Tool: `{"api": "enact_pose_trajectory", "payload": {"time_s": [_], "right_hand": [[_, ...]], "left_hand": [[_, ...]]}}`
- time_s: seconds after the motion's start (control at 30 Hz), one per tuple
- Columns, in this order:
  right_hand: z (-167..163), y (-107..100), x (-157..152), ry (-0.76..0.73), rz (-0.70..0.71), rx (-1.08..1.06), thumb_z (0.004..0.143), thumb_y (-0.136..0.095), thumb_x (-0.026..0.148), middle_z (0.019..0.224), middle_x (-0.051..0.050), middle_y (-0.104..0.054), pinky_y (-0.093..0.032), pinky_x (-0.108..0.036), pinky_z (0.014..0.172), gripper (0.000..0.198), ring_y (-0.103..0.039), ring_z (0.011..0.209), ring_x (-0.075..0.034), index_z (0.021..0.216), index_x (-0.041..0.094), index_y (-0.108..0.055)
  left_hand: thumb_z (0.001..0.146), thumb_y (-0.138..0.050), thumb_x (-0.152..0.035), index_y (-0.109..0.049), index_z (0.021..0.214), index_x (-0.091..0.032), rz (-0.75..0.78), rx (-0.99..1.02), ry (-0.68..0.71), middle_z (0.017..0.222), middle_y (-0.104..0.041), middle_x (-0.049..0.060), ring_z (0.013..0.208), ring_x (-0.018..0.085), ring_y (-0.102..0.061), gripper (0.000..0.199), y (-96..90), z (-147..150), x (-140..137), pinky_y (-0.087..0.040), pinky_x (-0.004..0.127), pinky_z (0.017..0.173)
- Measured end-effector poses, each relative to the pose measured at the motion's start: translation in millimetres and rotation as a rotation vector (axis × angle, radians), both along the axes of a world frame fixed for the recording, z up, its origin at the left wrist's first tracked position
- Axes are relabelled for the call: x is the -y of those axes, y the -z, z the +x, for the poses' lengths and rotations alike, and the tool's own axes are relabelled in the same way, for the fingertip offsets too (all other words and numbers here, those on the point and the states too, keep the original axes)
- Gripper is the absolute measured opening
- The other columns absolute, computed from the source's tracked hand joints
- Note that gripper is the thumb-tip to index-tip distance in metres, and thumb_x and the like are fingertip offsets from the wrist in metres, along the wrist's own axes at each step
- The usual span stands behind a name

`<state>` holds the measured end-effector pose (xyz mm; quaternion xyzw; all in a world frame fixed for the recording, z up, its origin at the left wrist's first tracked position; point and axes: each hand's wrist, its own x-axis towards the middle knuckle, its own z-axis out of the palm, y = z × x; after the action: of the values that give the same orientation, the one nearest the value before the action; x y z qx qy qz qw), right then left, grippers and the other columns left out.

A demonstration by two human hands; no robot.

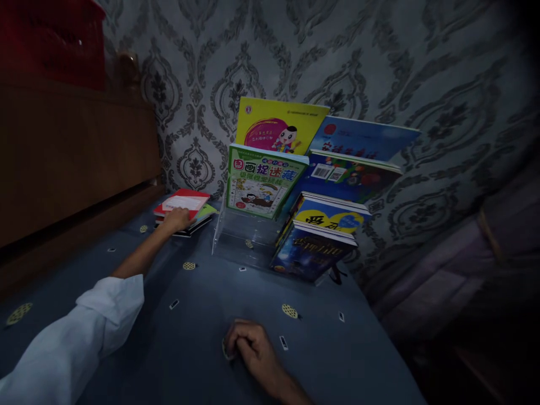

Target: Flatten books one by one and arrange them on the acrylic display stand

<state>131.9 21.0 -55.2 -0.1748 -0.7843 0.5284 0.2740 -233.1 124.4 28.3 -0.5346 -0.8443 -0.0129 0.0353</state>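
Note:
My left hand (179, 219) reaches to a small stack at the far left of the table. Its curled fingers are at the near right edge of a red book (189, 198) with a pale panel on its cover. Under that lie a green-edged book (206, 212) and dark-edged ones. My right hand (253, 346) rests on the tablecloth near the front, fingers curled in, nothing visible in them. Between and beyond my hands stands a clear acrylic book rack (236, 232). A green picture book (265, 180) leans in its left column, before a yellow book (278, 124).
The rack's right column holds a blue book (363, 138), a dark blue one (350, 174), yellow-and-blue books (331, 216) and a dark starry book (310, 253). A wooden cabinet (76, 152) borders the left, with a red bag (54, 45) on top. Patterned wall (202, 101) stands behind.

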Motion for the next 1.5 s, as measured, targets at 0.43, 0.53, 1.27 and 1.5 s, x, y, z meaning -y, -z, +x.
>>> {"api": "enact_pose_trajectory", "payload": {"time_s": [0.43, 0.53, 1.27, 1.5], "right_hand": [[3.3, -4.1, 2.3, -0.009, 0.05, 0.038, 0.072, -0.04, 0.006, 0.063, 0.0, -0.06, -0.045, -0.025, 0.068, 0.024, -0.058, 0.067, -0.014, 0.061, 0.021, -0.055], [3.6, -6.4, 2.8, -0.005, 0.054, 0.055, 0.071, -0.04, 0.006, 0.065, 0.0, -0.06, -0.044, -0.025, 0.068, 0.024, -0.058, 0.067, -0.014, 0.061, 0.02, -0.056], [4.9, -5.0, 1.1, -0.016, 0.077, 0.053, 0.077, -0.04, 0.006, 0.066, -0.001, -0.062, -0.046, -0.025, 0.067, 0.027, -0.06, 0.068, -0.014, 0.063, 0.02, -0.059], [4.3, -1.6, 1.3, 0.0, 0.086, 0.061, 0.076, -0.041, 0.005, 0.066, -0.001, -0.062, -0.046, -0.025, 0.068, 0.027, -0.061, 0.069, -0.015, 0.063, 0.02, -0.058]], "left_hand": [[0.101, -0.029, -0.031, -0.067, 0.112, -0.004, -0.035, -0.101, 0.11, 0.119, -0.067, 0.028, 0.112, 0.038, -0.065, 0.048, -8.4, 8.2, 23.8, -0.049, 0.045, 0.091], [0.097, -0.03, -0.019, -0.063, 0.117, -0.005, -0.013, -0.127, 0.101, 0.115, -0.069, 0.027, 0.109, 0.036, -0.066, 0.041, -10.2, 12.2, 26.9, -0.049, 0.044, 0.088], [0.1, -0.04, -0.024, -0.04, 0.148, -0.02, 0.084, -0.219, 0.178, 0.154, -0.045, 0.015, 0.142, 0.03, -0.04, 0.049, 17.4, -5.8, 66.6, -0.03, 0.047, 0.114], [0.098, -0.033, -0.011, -0.051, 0.137, -0.022, 0.02, -0.235, 0.153, 0.137, -0.06, 0.014, 0.125, 0.028, -0.058, 0.045, 4.5, 7.9, 74.8, -0.046, 0.038, 0.098]]}}
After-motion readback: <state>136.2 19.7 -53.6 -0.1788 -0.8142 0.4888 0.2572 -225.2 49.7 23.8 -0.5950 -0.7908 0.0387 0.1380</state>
